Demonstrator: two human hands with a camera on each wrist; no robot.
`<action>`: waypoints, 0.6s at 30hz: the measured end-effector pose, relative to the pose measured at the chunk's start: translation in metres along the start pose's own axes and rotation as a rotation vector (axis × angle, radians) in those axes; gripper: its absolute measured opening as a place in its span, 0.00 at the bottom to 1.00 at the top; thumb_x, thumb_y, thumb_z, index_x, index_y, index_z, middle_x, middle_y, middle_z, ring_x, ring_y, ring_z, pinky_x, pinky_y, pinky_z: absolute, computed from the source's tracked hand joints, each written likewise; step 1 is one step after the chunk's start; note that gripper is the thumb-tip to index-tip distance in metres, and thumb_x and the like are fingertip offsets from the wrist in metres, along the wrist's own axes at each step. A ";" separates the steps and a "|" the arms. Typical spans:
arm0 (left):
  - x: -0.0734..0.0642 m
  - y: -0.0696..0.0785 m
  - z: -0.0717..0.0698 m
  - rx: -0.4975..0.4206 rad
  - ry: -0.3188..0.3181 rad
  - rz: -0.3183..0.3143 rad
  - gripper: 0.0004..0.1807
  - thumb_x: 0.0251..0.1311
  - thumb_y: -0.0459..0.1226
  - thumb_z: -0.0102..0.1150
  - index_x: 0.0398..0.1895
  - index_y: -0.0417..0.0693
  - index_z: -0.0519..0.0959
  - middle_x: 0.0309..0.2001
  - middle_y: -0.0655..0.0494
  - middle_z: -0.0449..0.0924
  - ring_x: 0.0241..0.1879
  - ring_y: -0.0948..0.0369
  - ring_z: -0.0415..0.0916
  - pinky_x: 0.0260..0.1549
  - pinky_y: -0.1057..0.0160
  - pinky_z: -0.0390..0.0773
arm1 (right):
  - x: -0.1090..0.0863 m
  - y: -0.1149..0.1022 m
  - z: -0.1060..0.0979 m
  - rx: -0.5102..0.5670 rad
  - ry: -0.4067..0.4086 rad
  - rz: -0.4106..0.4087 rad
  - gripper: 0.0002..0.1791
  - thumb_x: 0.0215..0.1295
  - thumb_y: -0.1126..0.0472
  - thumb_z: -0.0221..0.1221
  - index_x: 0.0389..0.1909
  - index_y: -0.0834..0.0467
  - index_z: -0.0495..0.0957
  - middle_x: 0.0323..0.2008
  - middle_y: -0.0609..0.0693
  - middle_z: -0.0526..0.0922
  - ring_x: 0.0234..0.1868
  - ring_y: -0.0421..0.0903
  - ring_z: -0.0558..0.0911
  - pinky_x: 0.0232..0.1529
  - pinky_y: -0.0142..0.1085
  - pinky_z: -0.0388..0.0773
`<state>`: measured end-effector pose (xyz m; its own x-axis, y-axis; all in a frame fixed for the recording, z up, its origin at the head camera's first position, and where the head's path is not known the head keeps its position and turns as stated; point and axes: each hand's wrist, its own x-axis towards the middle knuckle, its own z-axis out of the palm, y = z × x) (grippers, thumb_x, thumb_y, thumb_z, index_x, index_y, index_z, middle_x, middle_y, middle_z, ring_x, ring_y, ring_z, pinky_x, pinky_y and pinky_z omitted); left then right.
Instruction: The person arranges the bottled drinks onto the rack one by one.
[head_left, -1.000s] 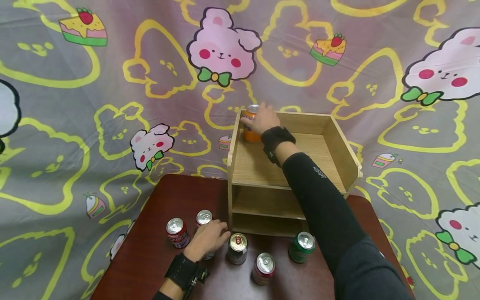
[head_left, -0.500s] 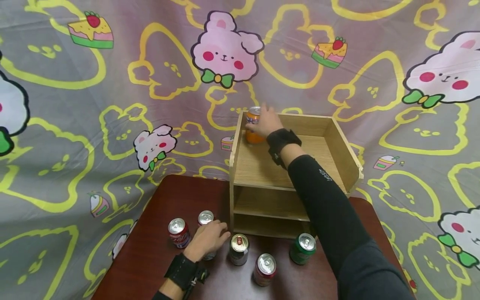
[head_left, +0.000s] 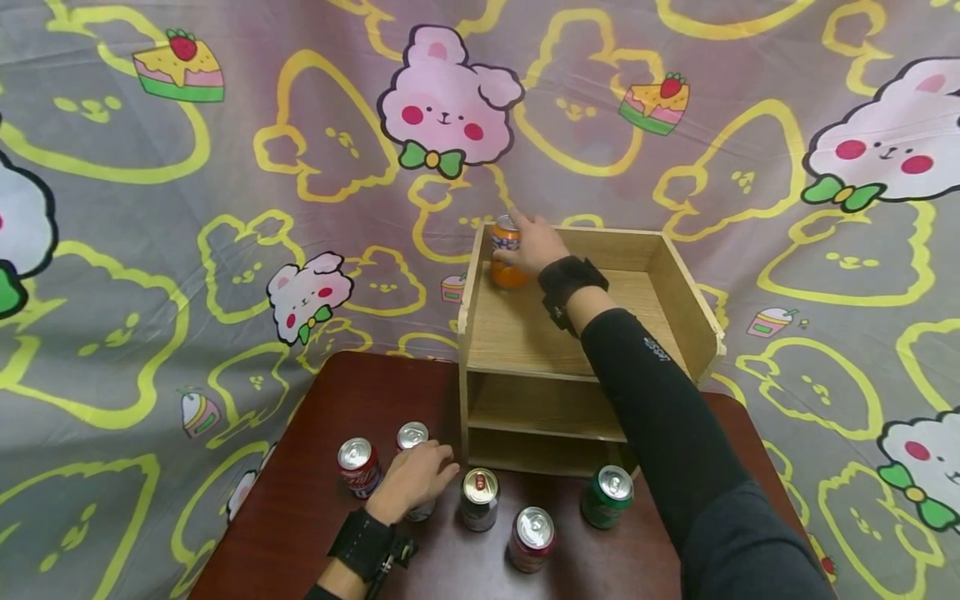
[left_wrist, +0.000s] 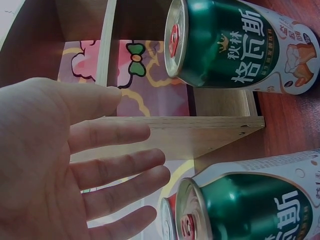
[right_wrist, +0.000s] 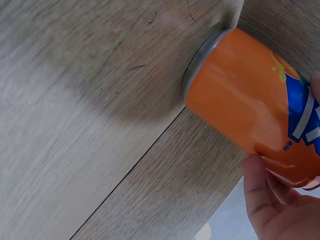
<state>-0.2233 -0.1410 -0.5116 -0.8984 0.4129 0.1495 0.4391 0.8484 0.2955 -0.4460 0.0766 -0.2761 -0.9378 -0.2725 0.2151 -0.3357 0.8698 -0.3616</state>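
Note:
An orange soda can (head_left: 501, 250) stands upright in the back left corner of the wooden rack's (head_left: 547, 329) top tier. My right hand (head_left: 540, 247) holds it from the right side, one finger lifted near the lid. In the right wrist view, fingertips (right_wrist: 256, 165) touch the can's side, and its base is on the board. Low over the table, my left hand (head_left: 415, 477) has its fingers spread and holds nothing. A silver-lidded can (head_left: 412, 435) is partly hidden behind it. To its right is a can with a gold lid and red tab (head_left: 480, 500).
A red can (head_left: 359, 468) stands left of my left hand. Toward the front are a dark red can (head_left: 531, 540) and a green can (head_left: 607, 497). Two lower shelves (head_left: 540, 404) open beneath the top tier. A patterned curtain (head_left: 360, 192) hangs behind the brown table (head_left: 352, 392).
My right hand has shifted slightly right around the orange can, and more of the can's label shows. The view has moved a little. My left hand stays in place.

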 end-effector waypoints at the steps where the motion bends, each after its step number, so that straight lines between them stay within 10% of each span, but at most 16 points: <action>1: 0.000 0.000 -0.001 -0.001 -0.001 -0.003 0.10 0.61 0.44 0.57 0.37 0.48 0.80 0.32 0.56 0.77 0.33 0.58 0.76 0.27 0.57 0.74 | 0.000 0.000 0.000 -0.001 -0.003 -0.005 0.49 0.58 0.43 0.62 0.75 0.50 0.46 0.60 0.68 0.63 0.53 0.61 0.71 0.54 0.49 0.70; 18: -0.002 0.000 -0.006 -0.005 -0.008 -0.021 0.11 0.62 0.44 0.57 0.38 0.47 0.81 0.33 0.55 0.77 0.33 0.58 0.76 0.27 0.57 0.74 | -0.006 0.008 -0.006 0.046 -0.005 -0.088 0.48 0.56 0.47 0.66 0.74 0.52 0.51 0.65 0.64 0.60 0.59 0.60 0.68 0.57 0.49 0.67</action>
<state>-0.2215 -0.1438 -0.5058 -0.9073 0.3980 0.1360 0.4206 0.8552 0.3031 -0.4422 0.0879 -0.2744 -0.9048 -0.3494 0.2434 -0.4206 0.8228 -0.3823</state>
